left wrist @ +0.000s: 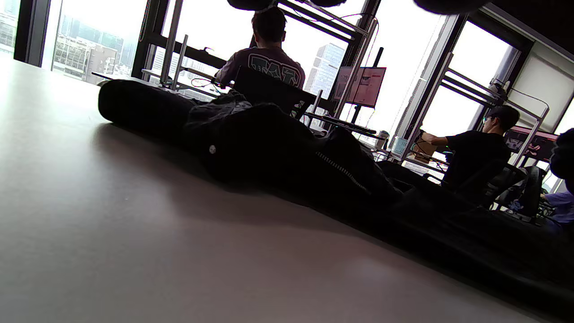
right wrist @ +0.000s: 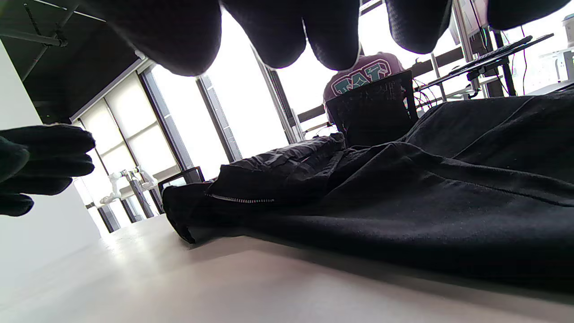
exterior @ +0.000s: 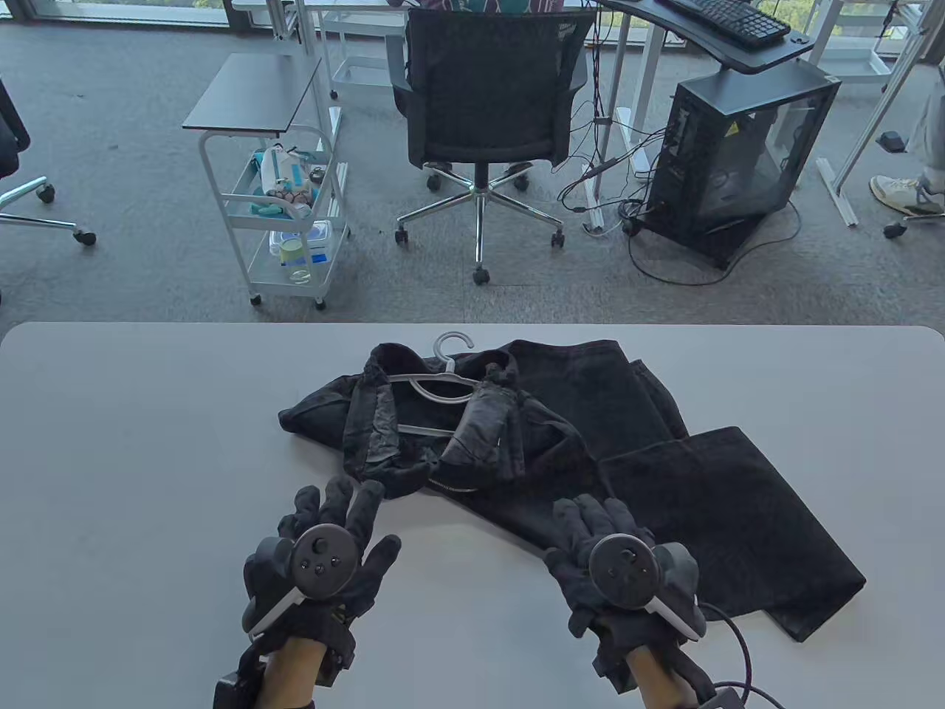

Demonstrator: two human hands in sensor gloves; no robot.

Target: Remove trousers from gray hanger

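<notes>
toward the far edge of the table (exterior: 148, 443), black trousers (exterior: 590, 443) lie on the gray hanger (exterior: 443, 384); left hand (exterior: 317, 561) and right hand (exterior: 620, 569) hover spread, holding nothing.

Trousers (exterior: 590, 413) are looking plain black, inside of the waistband showing a washed-out charcoal. Hanger (exterior: 443, 384) is reading light gray, almost white. Desk (exterior: 148, 443) is showing pale gray. Both hands, left (exterior: 325, 554) and right (exterior: 613, 569), are wearing black gloves with dark gray trackers.
</notes>
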